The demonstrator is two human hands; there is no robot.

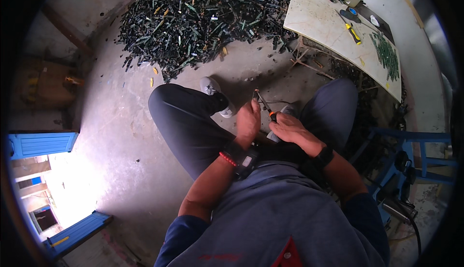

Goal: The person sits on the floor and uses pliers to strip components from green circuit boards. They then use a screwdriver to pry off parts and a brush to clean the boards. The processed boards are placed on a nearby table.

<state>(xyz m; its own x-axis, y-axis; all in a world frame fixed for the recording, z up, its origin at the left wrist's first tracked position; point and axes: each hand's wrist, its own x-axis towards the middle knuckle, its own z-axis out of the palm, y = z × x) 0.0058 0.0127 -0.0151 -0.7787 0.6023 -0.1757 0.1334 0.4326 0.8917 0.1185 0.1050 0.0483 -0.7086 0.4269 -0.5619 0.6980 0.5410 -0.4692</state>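
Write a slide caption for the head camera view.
Right hand grips an orange-handled tool beside the left hand, with a large heap of dark pieces on the floor ahead.

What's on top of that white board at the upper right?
On the board: a yellow tool, a dark object, a heap of green strips and small yellow bits. The strips hide the surface beneath; anything under them can't be seen.
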